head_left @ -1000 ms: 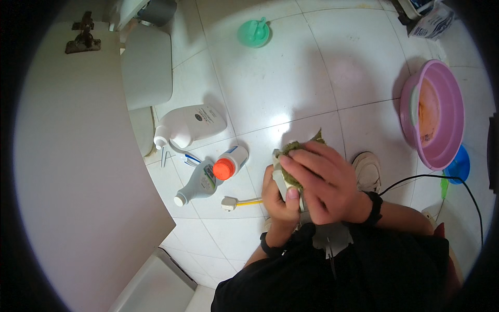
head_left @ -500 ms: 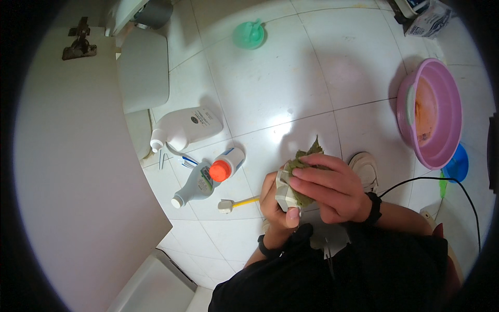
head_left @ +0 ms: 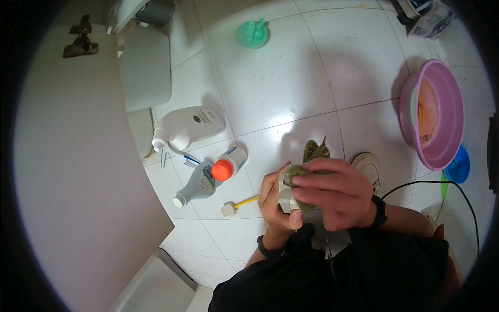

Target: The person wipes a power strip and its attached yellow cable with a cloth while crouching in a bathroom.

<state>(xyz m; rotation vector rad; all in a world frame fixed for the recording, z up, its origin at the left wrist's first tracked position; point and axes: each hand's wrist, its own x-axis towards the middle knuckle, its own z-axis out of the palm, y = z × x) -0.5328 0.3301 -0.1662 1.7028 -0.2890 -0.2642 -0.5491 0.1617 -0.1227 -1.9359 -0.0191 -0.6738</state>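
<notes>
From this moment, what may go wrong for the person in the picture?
The pale object might slip out of the left hand if the right hand pushes the crumpled green material too hard against it.
The black cable appears close to the right wristband in this view, so an arm movement could perhaps catch it.
</notes>
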